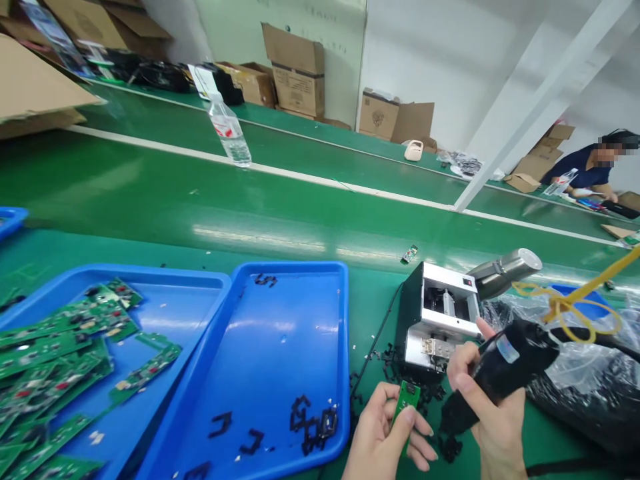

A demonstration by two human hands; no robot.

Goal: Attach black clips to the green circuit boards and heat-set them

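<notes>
Pinching a little green circuit board in left-hand fingers, right hand clamped round a black handheld tool; loads of boards left in a blue tray.

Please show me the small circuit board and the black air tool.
Circuit board [409, 400]: head view, green face, held in the left hand [375, 437].
Black air tool [515, 360]: head view, black body, gripped in the right hand [495, 427].

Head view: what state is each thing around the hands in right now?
Left hand: gripping a small green circuit board.
Right hand: gripping a black handheld power tool.
Silver-and-black benchtop machine: front open, internals showing.
Blue plastic tray beside the hands: holding scattered black plastic pieces.
Blue plastic tray further left: piled with green circuit boards.
</notes>
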